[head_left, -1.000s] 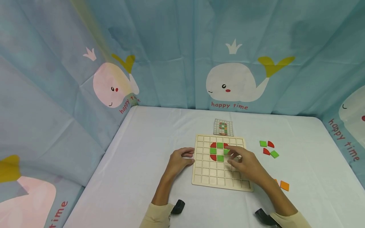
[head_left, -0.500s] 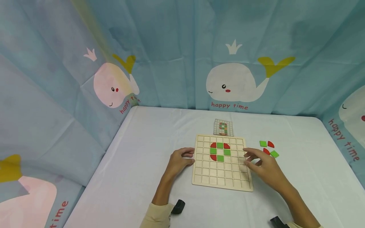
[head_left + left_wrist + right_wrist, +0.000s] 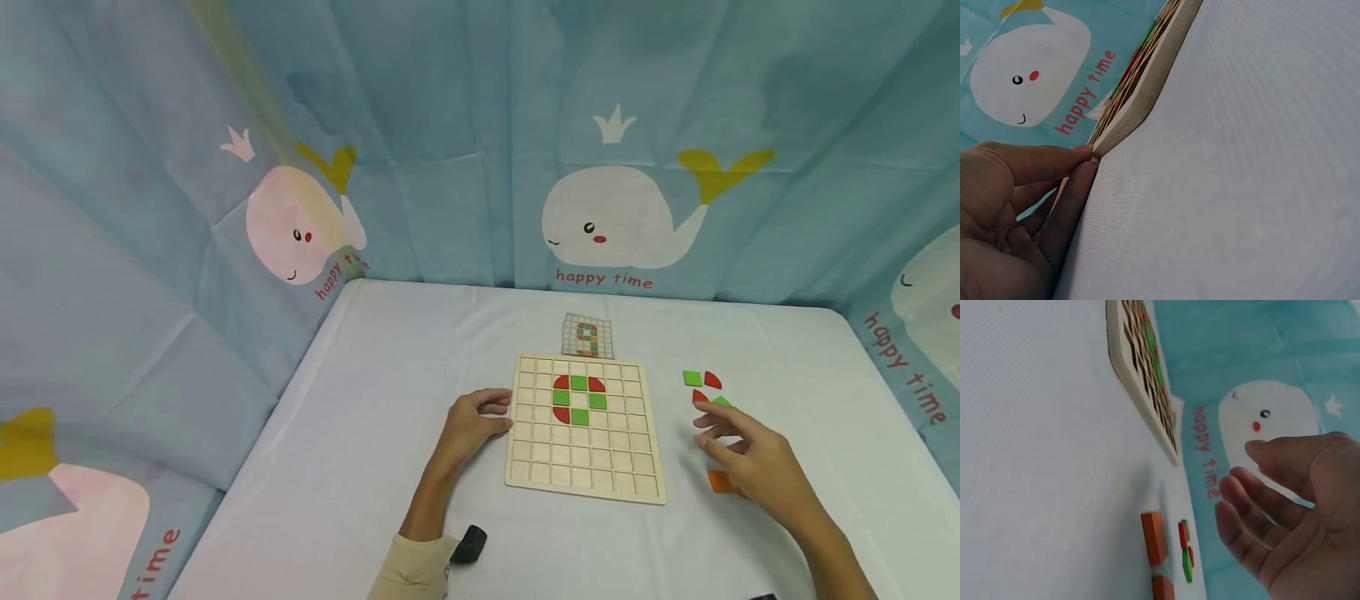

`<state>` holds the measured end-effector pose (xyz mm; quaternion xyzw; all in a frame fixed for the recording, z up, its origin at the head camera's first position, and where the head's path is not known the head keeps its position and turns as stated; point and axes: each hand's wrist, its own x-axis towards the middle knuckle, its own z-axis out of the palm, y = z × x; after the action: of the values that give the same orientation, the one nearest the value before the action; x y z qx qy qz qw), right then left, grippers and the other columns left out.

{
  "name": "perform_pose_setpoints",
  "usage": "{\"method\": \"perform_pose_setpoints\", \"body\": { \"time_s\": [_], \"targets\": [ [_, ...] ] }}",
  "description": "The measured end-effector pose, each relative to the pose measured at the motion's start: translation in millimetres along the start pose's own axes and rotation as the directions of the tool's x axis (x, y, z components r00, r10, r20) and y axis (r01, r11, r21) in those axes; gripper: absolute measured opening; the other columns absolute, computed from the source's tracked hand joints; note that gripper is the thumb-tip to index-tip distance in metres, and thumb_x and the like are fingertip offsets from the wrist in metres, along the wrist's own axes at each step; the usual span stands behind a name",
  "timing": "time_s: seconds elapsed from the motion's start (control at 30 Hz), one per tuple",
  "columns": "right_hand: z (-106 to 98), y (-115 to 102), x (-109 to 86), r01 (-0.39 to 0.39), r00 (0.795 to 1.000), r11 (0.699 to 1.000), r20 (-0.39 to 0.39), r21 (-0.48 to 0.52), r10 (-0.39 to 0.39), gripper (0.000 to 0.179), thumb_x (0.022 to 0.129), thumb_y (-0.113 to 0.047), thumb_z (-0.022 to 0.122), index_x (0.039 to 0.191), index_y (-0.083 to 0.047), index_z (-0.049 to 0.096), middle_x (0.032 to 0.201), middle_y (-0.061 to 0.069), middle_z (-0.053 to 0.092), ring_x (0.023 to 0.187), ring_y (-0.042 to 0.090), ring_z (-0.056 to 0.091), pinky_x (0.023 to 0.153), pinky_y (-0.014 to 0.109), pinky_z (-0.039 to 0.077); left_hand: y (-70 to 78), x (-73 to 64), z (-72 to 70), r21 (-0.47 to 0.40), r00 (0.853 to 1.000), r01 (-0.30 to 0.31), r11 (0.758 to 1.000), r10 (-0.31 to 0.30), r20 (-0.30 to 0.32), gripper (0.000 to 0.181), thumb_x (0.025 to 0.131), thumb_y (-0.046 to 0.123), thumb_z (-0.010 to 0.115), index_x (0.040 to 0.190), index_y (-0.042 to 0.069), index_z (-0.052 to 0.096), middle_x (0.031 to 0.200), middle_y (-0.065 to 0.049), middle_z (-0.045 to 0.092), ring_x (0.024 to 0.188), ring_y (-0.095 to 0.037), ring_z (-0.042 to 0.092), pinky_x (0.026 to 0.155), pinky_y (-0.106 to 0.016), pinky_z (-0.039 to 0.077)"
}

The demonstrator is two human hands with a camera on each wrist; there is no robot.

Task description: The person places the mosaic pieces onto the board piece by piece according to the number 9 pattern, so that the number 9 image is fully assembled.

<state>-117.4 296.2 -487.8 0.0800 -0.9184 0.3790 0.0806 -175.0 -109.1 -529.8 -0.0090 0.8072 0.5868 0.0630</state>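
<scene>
A wooden grid board (image 3: 558, 457) lies on the white table, its upper middle filled with several green square tiles (image 3: 578, 382) and red quarter-round tiles (image 3: 561, 382). My left hand (image 3: 467, 429) pinches the board's left edge between thumb and fingers, seen close up in the left wrist view. To the right of the board, my right hand (image 3: 761, 467) hovers with loosely bent fingers and nothing between them. Beyond its fingertips lie loose green (image 3: 692, 378) and red tiles (image 3: 712, 380), partly covered by the hand. An orange tile (image 3: 720, 482) shows beside the palm; the right wrist view shows two orange pieces (image 3: 1154, 539).
A small pattern card (image 3: 570, 337) lies against the board's far edge. Behind the table (image 3: 390, 350) hangs a blue curtain (image 3: 450, 200) printed with whales, which also runs along both sides.
My right hand has moved from over the tiles on the board to the right, above the table by the loose tiles. My left hand and the board have stayed put.
</scene>
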Motion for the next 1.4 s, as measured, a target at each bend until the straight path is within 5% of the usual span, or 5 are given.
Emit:
{"method": "perform_pose_setpoints", "body": {
  "time_s": [0.43,0.8,1.0,1.23,1.4],
  "targets": [
    [-18.4,26.4,-25.5,-0.158,0.987,0.986,0.008,-0.054,0.159,0.048,0.099,-0.021,0.076,0.145,-0.012,0.063,0.118,0.011,0.074,0.09,-0.016,0.057,0.068,0.01,0.052,-0.9,0.1,0.1,0.004,1.0,0.001,1.0,-0.001,0.001,0.05,0.084,-0.001,0.082,0.132,0.008,0.073,0.121,-0.005,0.076,0.11,-0.021,0.072,0.083,-0.023,0.062],
    [-27.9,40.9,-30.7,-0.29,0.943,0.949,0.13,-0.124,0.305,0.066,0.094,-0.031,0.083,0.149,-0.006,0.056,0.125,0.017,0.072,0.089,-0.021,0.049,0.067,0.016,0.053,-1.1,0.4,-0.6,0.012,1.0,0.002,1.0,-0.002,0.002,0.05,0.084,0.0,0.082,0.132,0.009,0.074,0.121,-0.004,0.076,0.109,-0.02,0.072,0.085,-0.024,0.061],
    [-30.8,48.1,-28.8,-0.344,0.903,0.921,0.202,-0.185,0.378,0.075,0.09,-0.033,0.086,0.15,-0.002,0.053,0.125,0.02,0.072,0.099,0.012,0.066,0.067,0.015,0.054,-0.5,0.0,-0.3,0.009,1.0,0.001,1.0,-0.001,0.001,0.049,0.084,0.0,0.082,0.132,0.009,0.074,0.121,-0.005,0.076,0.109,-0.02,0.072,0.084,-0.023,0.061],
    [-31.9,53.3,-32.4,-0.349,0.899,0.919,0.21,-0.186,0.384,0.072,0.087,-0.021,0.087,0.148,0.0,0.054,0.118,0.015,0.073,0.09,-0.004,0.059,0.068,0.013,0.053,-1.2,0.1,-0.3,0.011,1.0,0.0,1.0,0.0,0.0,0.049,0.084,0.001,0.082,0.132,0.009,0.074,0.12,-0.004,0.076,0.11,-0.02,0.072,0.085,-0.024,0.061],
    [-29.1,51.9,-32.3,-0.372,0.886,0.905,0.213,-0.206,0.413,0.071,0.086,-0.017,0.087,0.146,0.002,0.055,0.113,0.012,0.073,0.101,0.028,0.063,0.065,0.012,0.05,-1.2,0.6,0.3,0.019,1.0,-0.001,1.0,0.001,-0.004,0.05,0.083,0.0,0.083,0.132,0.008,0.074,0.12,-0.004,0.076,0.109,-0.02,0.072,0.087,-0.025,0.061]
  ]
}}
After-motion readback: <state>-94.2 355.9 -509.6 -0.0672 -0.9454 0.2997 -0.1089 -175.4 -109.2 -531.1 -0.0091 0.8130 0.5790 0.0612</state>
